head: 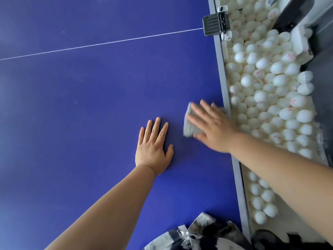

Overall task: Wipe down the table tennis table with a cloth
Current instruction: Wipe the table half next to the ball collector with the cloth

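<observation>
Two hands we count on the blue worktop [90,105]. Our left hand [153,150] lies palm-down, fingers [155,127] straight and spread, holding nothing. Our right hand [214,127] presses a grey cloth [191,128] flat at the worktop's right edge, fingers straight over it. Beyond that edge we list heaped white balls [270,98]; a net clamp [214,24] grips the far right edge.

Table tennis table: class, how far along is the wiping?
Done: cannot tell; no wiped patch stands out. In hand: the right hand presses the grey cloth flat near the right edge of the table, left hand resting flat beside. Left: faint specks toward the white line.
</observation>
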Available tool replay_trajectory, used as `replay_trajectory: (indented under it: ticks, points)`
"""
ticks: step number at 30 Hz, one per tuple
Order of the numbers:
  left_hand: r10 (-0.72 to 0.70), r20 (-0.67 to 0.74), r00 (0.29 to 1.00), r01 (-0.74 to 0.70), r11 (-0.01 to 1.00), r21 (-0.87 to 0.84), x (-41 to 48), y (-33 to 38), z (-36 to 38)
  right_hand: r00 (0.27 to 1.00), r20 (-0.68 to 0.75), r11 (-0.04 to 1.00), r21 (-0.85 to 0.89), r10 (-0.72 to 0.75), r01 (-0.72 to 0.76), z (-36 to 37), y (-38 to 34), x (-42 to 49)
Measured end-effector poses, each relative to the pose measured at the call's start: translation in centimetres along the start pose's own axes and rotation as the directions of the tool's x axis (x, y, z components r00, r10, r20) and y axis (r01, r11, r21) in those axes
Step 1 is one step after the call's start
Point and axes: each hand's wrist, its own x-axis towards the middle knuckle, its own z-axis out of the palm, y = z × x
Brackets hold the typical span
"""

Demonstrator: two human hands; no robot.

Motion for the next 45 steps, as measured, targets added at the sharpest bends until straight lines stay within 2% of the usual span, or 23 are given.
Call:
replay_trajectory:
  ticks: [3, 5, 8, 10, 13, 15, 17, 19, 21, 24, 27, 29, 31, 32, 34, 36, 38, 39, 40, 42, 45]
  points:
    - [0.001, -0.019, 1.0, -0.002, 1.0, -0.009, -0.1, 0.0, 0.1, 0.97, 0.025, 0.969, 0.044, 0.241, -0.242, -1.3, 1.5, 3.6]
    - [0.002, -0.019, 1.0, -0.003, 1.0, -0.016, -0.1, 0.0, 0.0, 0.967, 0.026, 0.964, 0.073, 0.253, -0.254, -0.8, -0.3, 2.9]
    - [0.003, -0.017, 1.0, -0.003, 1.0, -0.012, -0.2, -0.1, -0.1, 0.999, 0.028, 0.997, 0.07, -0.015, 0.013, 0.9, -5.1, -3.1]
    - [0.003, -0.031, 1.0, -0.003, 1.0, -0.014, -0.2, -0.1, -0.1, 0.981, 0.064, 0.979, 0.102, -0.183, 0.176, 2.4, -7.5, -7.7]
    - [0.005, -0.047, 0.999, -0.006, 1.0, -0.017, -0.1, -0.1, 0.0, 0.948, 0.09, 0.952, 0.061, -0.305, 0.301, 2.4, -5.7, -8.0]
    - [0.003, -0.045, 0.999, -0.003, 1.0, -0.012, -0.1, 0.0, 0.0, 0.977, 0.046, 0.977, -0.01, -0.21, 0.211, 1.6, -2.8, -4.6]
    - [-0.007, -0.052, 0.999, 0.007, 1.0, -0.011, -0.2, 0.1, -0.1, 1.0, -0.006, 1.0, -0.006, 0.026, -0.026, 0.3, 0.8, -0.7]
    - [-0.011, -0.06, 0.998, 0.01, 1.0, -0.015, -0.2, 0.1, -0.1, 0.969, -0.011, 0.968, 0.035, 0.248, -0.247, -0.5, 3.1, 1.4]
    - [-0.01, -0.065, 0.998, 0.008, 1.0, -0.016, -0.1, 0.1, -0.1, 0.948, -0.038, 0.948, 0.056, 0.316, -0.313, -0.3, 2.7, 1.1]
    - [-0.008, -0.064, 0.998, 0.007, 1.0, -0.011, -0.2, -0.1, 0.0, 0.987, -0.079, 0.99, 0.023, 0.139, -0.138, 1.3, -1.6, -4.1]
    - [-0.007, -0.073, 0.997, 0.006, 1.0, -0.009, -0.2, -0.1, 0.1, 0.995, -0.016, 0.993, 0.059, -0.1, 0.101, 3.4, -6.1, -11.4]
    - [-0.003, -0.073, 0.997, 0.002, 1.0, -0.009, -0.2, -0.1, 0.1, 0.974, 0.035, 0.974, 0.049, -0.223, 0.221, 3.5, -6.4, -13.1]
    - [-0.002, -0.072, 0.997, 0.001, 1.0, -0.012, -0.1, 0.0, 0.1, 0.965, 0.073, 0.967, 0.006, -0.254, 0.254, 2.8, -4.5, -11.1]
    - [-0.002, -0.073, 0.997, 0.001, 1.0, -0.017, 0.0, 0.0, 0.1, 0.975, 0.067, 0.976, -0.024, -0.214, 0.216, 2.3, -3.4, -9.2]
    - [-0.004, -0.078, 0.997, 0.002, 1.0, -0.03, -0.1, 0.0, 0.2, 0.999, 0.027, 0.999, -0.036, -0.025, 0.026, 1.2, -1.4, -5.3]
    - [-0.004, -0.082, 0.997, 0.002, 0.999, -0.035, -0.3, 0.0, 0.2, 0.979, 0.016, 0.979, 0.012, 0.202, -0.202, 0.5, -0.7, -2.5]
    - [0.0, -0.073, 0.997, -0.003, 0.999, -0.035, -0.3, 0.0, 0.1, 0.946, 0.012, 0.945, 0.044, 0.323, -0.324, 0.6, -2.6, -2.0]
    - [0.003, -0.058, 0.998, -0.005, 0.999, -0.033, -0.3, 0.0, -0.1, 0.949, -0.008, 0.949, 0.039, 0.315, -0.314, 1.0, -4.2, -2.8]
    - [0.004, -0.038, 0.999, -0.005, 0.999, -0.032, -0.4, 0.0, -0.3, 0.969, -0.026, 0.969, 0.028, 0.247, -0.246, 1.6, -6.3, -4.6]
    - [0.004, 0.006, 1.0, -0.004, 0.999, -0.041, -0.7, 0.1, -0.7, 1.0, 0.0, 0.999, 0.025, 0.028, -0.028, 3.2, -11.0, -10.2]
    - [0.045, 0.051, 0.998, -0.042, 0.997, -0.069, -2.5, 0.4, -0.9, 0.969, 0.102, 0.973, 0.071, -0.226, 0.22, 4.7, -15.0, -17.8]
